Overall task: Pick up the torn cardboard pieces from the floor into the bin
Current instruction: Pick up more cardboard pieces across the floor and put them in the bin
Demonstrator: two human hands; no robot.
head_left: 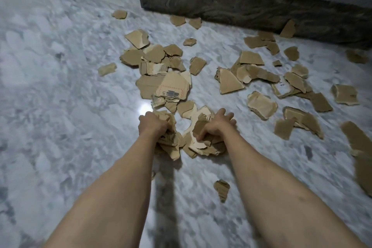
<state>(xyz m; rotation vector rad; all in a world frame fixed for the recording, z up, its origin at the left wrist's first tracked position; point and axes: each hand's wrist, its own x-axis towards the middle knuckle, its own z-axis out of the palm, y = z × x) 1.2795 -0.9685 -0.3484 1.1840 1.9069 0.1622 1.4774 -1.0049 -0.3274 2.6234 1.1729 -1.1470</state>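
Observation:
Torn brown cardboard pieces lie scattered over the marble floor [60, 86]. My left hand [153, 125] grips a crumpled bunch of pieces [171, 145] just above the floor. My right hand [218, 123] holds a stack of pieces [203, 143] beside it, thumb curled over them and fingers spread on the far side. A printed piece [173, 86] lies just beyond my hands, with a larger heap [153, 56] behind it. More pieces [261, 74] spread out to the right. No bin is in view.
A dark stone step [241, 4] runs across the top right, with pieces lying against its base. One lone piece [221, 189] lies between my forearms. A large blurred piece [360, 153] sits at the right edge. A bright light reflection [144, 109] shines by my left hand.

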